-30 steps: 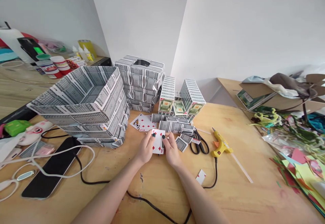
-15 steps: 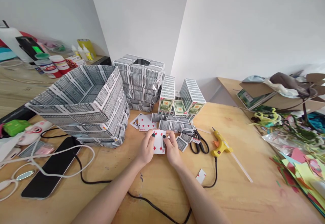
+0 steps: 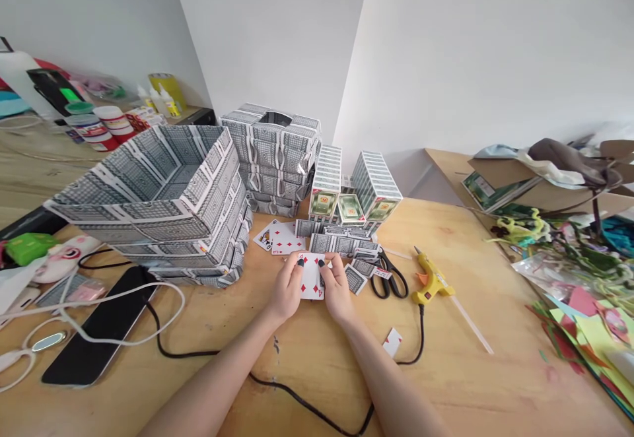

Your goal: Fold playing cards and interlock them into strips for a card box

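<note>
A four of diamonds playing card (image 3: 312,278) faces up between my two hands, above the middle of the table. My left hand (image 3: 286,286) is closed on its left edge, thumb on top. On the opposite edge my right hand (image 3: 337,285) pinches it, also with the thumb on the face. The fingers beneath are hidden. Just beyond lie folded, patterned card strips (image 3: 341,245), and face-up cards (image 3: 286,237) lie to their left. A face-down card (image 3: 355,280) and black scissors (image 3: 391,277) are right of my right hand.
At left stands an open box built of cards (image 3: 148,206), with a lidded-looking card structure (image 3: 277,153) behind it. Stacked card packs (image 3: 374,183) stand at the back. A yellow glue gun (image 3: 432,282) lies right, its black cable (image 3: 297,401) crossing the front. A phone (image 3: 99,328) lies left.
The view has shifted very slightly. Both hands keep the card in nearly the same place, with no clear change of grip.
</note>
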A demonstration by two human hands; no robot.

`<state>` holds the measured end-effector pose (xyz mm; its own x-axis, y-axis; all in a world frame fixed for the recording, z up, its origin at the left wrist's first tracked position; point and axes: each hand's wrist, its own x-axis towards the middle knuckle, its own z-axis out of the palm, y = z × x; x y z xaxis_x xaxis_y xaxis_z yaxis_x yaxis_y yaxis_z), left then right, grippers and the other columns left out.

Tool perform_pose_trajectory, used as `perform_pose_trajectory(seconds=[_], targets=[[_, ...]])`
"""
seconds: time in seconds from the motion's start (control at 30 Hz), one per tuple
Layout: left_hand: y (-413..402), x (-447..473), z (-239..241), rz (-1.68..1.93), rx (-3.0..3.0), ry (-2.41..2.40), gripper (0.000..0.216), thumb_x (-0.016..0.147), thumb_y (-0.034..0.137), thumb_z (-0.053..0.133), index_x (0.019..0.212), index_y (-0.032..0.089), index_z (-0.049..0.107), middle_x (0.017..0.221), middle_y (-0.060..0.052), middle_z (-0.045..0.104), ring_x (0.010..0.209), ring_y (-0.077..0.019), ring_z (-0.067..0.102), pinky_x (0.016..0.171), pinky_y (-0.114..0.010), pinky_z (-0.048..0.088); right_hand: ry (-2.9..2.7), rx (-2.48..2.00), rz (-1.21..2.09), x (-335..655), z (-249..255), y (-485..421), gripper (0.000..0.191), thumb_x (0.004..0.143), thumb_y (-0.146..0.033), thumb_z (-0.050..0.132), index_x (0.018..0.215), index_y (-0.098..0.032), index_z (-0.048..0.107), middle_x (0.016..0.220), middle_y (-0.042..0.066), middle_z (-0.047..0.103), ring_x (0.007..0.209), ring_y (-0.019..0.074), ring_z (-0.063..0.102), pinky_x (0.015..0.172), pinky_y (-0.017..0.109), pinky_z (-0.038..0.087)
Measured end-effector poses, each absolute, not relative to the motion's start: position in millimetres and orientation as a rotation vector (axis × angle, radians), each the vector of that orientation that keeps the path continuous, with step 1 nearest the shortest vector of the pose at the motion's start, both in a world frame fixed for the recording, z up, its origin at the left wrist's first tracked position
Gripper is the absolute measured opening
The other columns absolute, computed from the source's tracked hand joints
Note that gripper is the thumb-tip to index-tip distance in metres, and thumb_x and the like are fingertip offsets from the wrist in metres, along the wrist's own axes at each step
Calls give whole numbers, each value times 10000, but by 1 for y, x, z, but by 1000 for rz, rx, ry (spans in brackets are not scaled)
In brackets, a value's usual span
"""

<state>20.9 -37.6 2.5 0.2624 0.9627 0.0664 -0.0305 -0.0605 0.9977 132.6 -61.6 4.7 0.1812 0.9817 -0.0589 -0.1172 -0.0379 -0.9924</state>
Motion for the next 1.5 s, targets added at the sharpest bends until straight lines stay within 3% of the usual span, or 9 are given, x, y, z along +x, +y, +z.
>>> perform_pose_trajectory(seconds=[0.27,0.53,0.7,1.0,1.13,1.3,1.4,1.5], targets=[[-36,20,1,1084,1398,1005,236,830,231,325,983,186,498,900,-32,580,736,-146,513,680,-244,412,-968,-1236,1151,132,5,-61,110,779,-309,422,851,-227,415,584,-69,383,472,96,330,427,192,300],[-37,21,1,1111,1413,1024,203,834,235,321,940,190,488,858,-22,579,706,-136,511,658,-237,410,-936,-1227,1161,132,3,-60,110,767,-305,438,839,-222,430,565,-73,378,454,95,312,415,193,278],[-37,21,0,1157,1510,1099,197,819,202,327,896,184,508,818,-14,579,661,-121,503,614,-225,399,-911,-1174,1152,131,0,-59,74,755,-281,458,794,-219,450,642,-55,442,523,102,370,489,202,329],[-40,18,-4,1234,1651,1175,197,808,180,332,751,182,521,593,27,508,494,-104,421,477,-211,322,-748,-1020,1304,130,-3,-59,47,698,-248,504,717,-215,476,622,-53,457,502,100,378,483,204,329],[-39,13,-1,1233,1688,1093,197,802,187,330,737,178,516,579,25,502,481,-103,426,470,-216,318,-675,-938,1461,130,-1,-59,137,736,-314,474,826,-218,514,555,-59,419,434,96,348,413,201,295],[-39,9,2,1189,1797,978,198,788,190,332,685,177,501,544,31,461,466,-98,393,484,-224,307,-835,-1051,1413,133,-5,-55,219,726,-384,592,696,-184,508,540,-67,402,428,64,320,403,182,252],[-40,10,3,1129,1752,951,151,789,205,343,734,183,483,515,49,404,443,-94,357,466,-219,289,-864,-1053,1377,134,-7,-54,248,707,-399,618,690,-182,501,576,-59,447,462,69,360,430,185,284],[-38,14,2,1112,1602,955,149,797,247,386,924,196,445,546,61,424,465,-99,390,474,-206,311,-852,-1091,1275,134,-6,-54,265,711,-418,609,678,-186,486,566,-61,445,467,74,365,442,191,300]])
